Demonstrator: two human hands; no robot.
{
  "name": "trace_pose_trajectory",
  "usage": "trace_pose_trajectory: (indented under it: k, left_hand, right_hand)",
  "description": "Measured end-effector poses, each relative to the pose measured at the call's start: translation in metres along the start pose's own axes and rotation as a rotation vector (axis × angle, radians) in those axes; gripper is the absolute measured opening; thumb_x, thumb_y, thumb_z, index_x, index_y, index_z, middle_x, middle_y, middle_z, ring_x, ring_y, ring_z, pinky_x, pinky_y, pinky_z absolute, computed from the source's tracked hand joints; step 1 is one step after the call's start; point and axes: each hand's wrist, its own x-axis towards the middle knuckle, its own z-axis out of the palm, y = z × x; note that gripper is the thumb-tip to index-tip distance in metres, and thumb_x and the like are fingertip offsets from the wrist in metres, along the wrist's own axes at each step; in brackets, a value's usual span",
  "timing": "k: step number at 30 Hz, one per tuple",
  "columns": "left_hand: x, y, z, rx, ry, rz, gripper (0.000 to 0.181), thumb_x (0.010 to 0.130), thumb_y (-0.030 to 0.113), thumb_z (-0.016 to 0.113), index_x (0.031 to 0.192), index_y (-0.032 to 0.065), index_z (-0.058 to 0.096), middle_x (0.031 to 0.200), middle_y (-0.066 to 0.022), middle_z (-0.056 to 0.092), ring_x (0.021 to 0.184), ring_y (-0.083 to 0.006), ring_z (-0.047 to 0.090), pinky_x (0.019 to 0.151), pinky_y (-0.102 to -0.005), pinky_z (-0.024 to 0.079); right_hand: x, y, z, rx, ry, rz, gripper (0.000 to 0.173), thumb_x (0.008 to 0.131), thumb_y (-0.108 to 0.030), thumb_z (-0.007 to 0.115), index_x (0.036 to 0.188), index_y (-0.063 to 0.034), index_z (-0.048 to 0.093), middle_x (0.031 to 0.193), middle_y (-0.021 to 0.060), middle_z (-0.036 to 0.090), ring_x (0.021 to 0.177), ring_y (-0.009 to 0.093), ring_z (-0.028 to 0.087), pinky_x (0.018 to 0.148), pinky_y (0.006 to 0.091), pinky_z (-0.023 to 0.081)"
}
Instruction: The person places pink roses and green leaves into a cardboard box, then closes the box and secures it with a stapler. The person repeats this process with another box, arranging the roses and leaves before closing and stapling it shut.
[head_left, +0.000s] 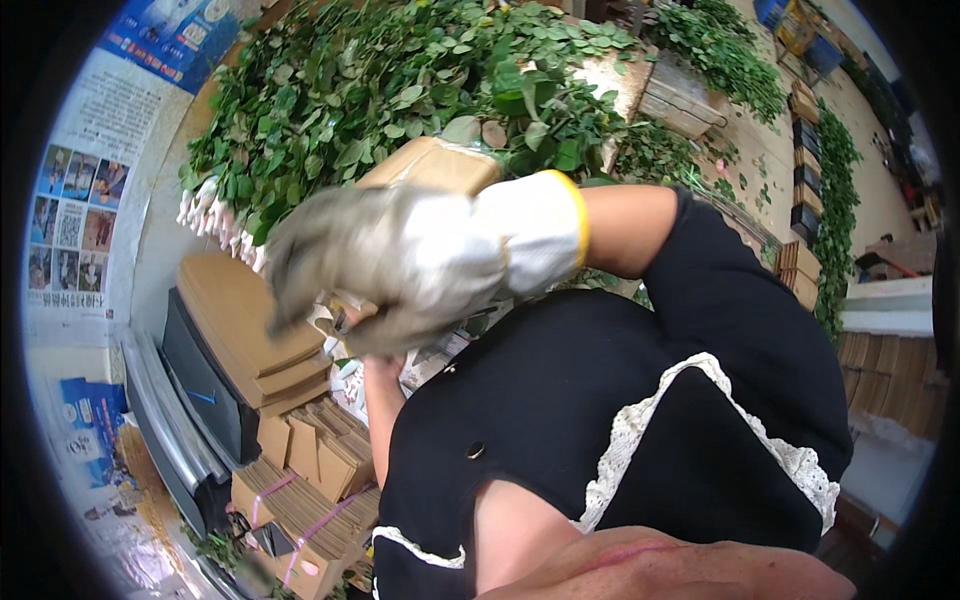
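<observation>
My right hand (367, 262), in a grey-palmed white work glove with a yellow cuff edge, is motion-blurred and reaches across in front of me. Whether it holds anything cannot be made out. Beneath it my bare left hand (386, 365) is mostly hidden; small white and yellowish pieces show beside it, and its grip is not visible. Just beyond the glove lies a tan cardboard piece (435, 161) with clear tape or film on it. A large heap of leafy green cut stems (360, 97) covers the work surface behind, with pink and white tips (214, 214) along its left edge.
Brown cardboard sheets (232, 322) and a black panel (206, 375) lean at left. Strapped flat cartons (292, 517) are stacked below. At upper right stand a wooden crate (679, 97), more greenery (720, 60) and a row of boxes (806, 157). Printed posters (82, 180) cover the left wall.
</observation>
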Motion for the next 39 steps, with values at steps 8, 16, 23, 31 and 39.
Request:
trace_pose_trajectory:
  k: [8,16,23,31,39]
  left_hand:
    - [0.015,0.004,0.071,-0.033,-0.206,0.183,0.073,0.098,0.060,0.036,0.153,0.0129,0.024,0.156,-0.0049,0.031,0.142,-0.0231,0.029,0.118,-0.0382,0.024]
    - [-0.012,0.056,0.257,0.684,-0.436,0.427,0.064,0.095,0.027,0.050,0.149,0.0056,0.024,0.141,-0.0142,0.045,0.127,-0.0307,0.047,0.108,-0.0425,0.039]
    - [-0.065,-0.051,0.410,0.974,-0.963,0.844,0.094,0.080,0.003,0.063,0.153,0.0073,0.004,0.139,-0.0220,0.042,0.109,-0.0273,0.061,0.079,-0.0341,0.057]
    - [-0.062,-0.158,0.526,1.002,-1.357,0.715,0.094,0.080,0.006,0.065,0.153,0.0089,0.007,0.132,-0.0216,0.054,0.101,-0.0291,0.067,0.078,-0.0372,0.059]
    - [-0.029,-0.331,0.621,0.851,-1.897,0.084,0.085,0.090,0.000,0.057,0.156,0.0129,0.006,0.135,-0.0119,0.052,0.114,-0.0226,0.058,0.098,-0.0394,0.049]
  right_hand:
    - [-0.293,0.055,-0.030,1.095,-0.061,1.311,0.056,0.098,-0.033,0.054,0.142,-0.0009,0.039,0.123,0.0190,0.061,0.101,0.026,0.067,0.079,0.0398,0.059]
    - [-0.205,0.051,-0.047,1.635,1.125,0.841,0.071,0.095,-0.061,0.037,0.141,-0.0062,0.039,0.146,0.0180,0.039,0.131,0.040,0.040,0.108,0.0611,0.030]
    - [-0.237,-0.042,-0.132,1.417,1.132,0.428,0.061,0.098,-0.052,0.039,0.132,-0.0032,0.048,0.133,0.0170,0.055,0.122,0.032,0.053,0.106,0.0526,0.039]
    - [-0.346,-0.155,-0.189,0.927,1.397,0.517,0.059,0.097,-0.050,0.041,0.133,-0.0036,0.049,0.132,0.0166,0.056,0.120,0.031,0.054,0.104,0.0514,0.040]
    - [-0.468,-0.254,-0.207,0.463,1.835,0.659,0.058,0.097,-0.049,0.042,0.133,-0.0039,0.049,0.130,0.0161,0.057,0.119,0.031,0.055,0.102,0.0502,0.041]
